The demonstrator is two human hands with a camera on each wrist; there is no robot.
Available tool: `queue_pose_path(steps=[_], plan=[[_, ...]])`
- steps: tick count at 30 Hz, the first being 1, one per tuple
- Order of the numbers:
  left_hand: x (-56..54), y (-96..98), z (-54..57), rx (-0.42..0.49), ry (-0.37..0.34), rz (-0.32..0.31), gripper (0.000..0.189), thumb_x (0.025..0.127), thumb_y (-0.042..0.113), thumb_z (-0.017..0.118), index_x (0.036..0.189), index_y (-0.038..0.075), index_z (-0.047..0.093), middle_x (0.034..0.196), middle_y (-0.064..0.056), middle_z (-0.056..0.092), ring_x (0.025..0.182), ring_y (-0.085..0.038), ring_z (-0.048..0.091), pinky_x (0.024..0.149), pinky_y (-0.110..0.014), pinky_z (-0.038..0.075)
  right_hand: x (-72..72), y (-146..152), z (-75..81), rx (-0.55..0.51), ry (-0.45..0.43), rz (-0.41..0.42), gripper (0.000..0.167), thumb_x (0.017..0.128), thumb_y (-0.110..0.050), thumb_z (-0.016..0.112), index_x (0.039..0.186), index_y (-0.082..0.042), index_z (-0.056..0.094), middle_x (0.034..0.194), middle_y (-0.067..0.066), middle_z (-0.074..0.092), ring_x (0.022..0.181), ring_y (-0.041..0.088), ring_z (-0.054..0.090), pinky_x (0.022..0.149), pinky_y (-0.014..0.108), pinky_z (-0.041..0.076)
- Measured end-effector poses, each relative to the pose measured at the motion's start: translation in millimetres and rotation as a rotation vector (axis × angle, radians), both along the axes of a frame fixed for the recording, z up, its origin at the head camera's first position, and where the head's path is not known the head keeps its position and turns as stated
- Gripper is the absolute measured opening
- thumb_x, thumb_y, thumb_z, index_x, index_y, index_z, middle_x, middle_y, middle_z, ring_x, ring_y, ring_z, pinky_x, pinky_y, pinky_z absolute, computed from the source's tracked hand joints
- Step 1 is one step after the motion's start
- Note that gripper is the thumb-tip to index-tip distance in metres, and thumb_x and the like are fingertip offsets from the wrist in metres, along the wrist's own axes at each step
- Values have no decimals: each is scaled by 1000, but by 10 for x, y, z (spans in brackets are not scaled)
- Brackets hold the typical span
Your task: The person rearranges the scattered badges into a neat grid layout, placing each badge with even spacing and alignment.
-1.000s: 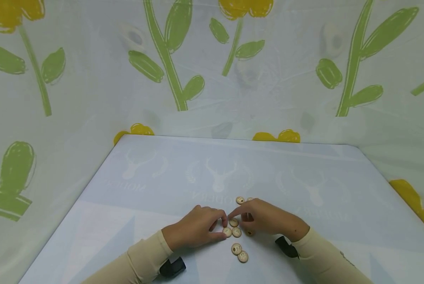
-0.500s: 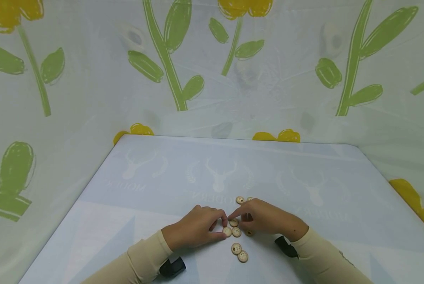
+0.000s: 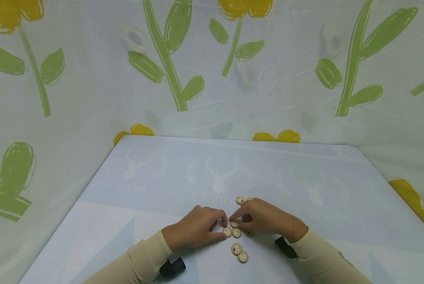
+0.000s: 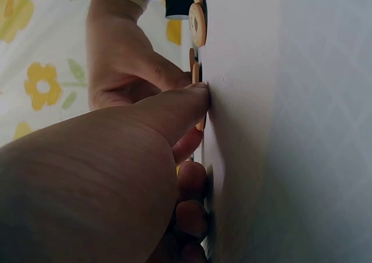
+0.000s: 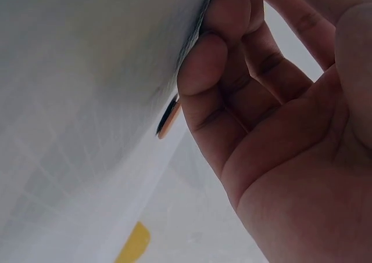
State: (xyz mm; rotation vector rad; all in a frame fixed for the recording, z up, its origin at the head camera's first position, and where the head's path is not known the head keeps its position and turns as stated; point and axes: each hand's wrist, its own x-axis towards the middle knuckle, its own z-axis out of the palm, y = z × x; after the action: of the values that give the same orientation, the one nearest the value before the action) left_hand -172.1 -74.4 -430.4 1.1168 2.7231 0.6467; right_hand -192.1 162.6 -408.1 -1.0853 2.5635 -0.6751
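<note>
Several small round wooden buttons lie on the table in the head view. My left hand (image 3: 199,227) pinches one button (image 3: 227,232) between thumb and fingertips. In the left wrist view, the left thumb (image 4: 189,103) presses at the edge of a thin wooden disc close to the tabletop. My right hand (image 3: 263,217) holds another button (image 3: 234,224) between index finger and thumb, just beyond the left one. A third button (image 3: 236,232) sits right of the left hand's button, close against it. The right wrist view shows curled right fingers (image 5: 203,65); that grip itself is hidden there.
Two buttons touch nearer the front, one of them a dark-marked button (image 3: 236,249). Another button (image 3: 240,200) lies beyond the right hand, with one partly hidden beside it. A button (image 3: 249,233) shows under the right hand. The pale table (image 3: 155,169) meets a flower-patterned curtain (image 3: 282,94).
The right index finger and the button under it have shifted very slightly toward the right and nearer. The left hand and the other buttons stay where they were.
</note>
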Motion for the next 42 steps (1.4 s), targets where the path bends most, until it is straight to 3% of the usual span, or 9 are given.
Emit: queue_pose_path(steps=[11,18,42], plan=[[-7,3,-9,4,-5,-4,20,88,40,75,100,28,64,62,16,45,57,1,40,68,-24,34,-3,-4,-11,-7,22,24,21,87,-10,76,106,-18,78,66,-17,57,60,-5,48,65,18,43],[-7,7,-6,-3,-14,2,20,88,40,75,100,28,64,62,16,45,57,1,41,67,-24,34,6,-14,-7,1,-22,-6,19,87,-10,75,104,-17,76,63,-16,55,58,-4,47,61,18,43],[-4,17,-4,-2,-6,7,20,88,41,75,99,29,63,63,16,46,58,1,41,66,-23,34,23,-5,-6,38,-27,-61,14,88,-17,76,96,-22,66,65,-15,55,61,-2,47,60,19,43]])
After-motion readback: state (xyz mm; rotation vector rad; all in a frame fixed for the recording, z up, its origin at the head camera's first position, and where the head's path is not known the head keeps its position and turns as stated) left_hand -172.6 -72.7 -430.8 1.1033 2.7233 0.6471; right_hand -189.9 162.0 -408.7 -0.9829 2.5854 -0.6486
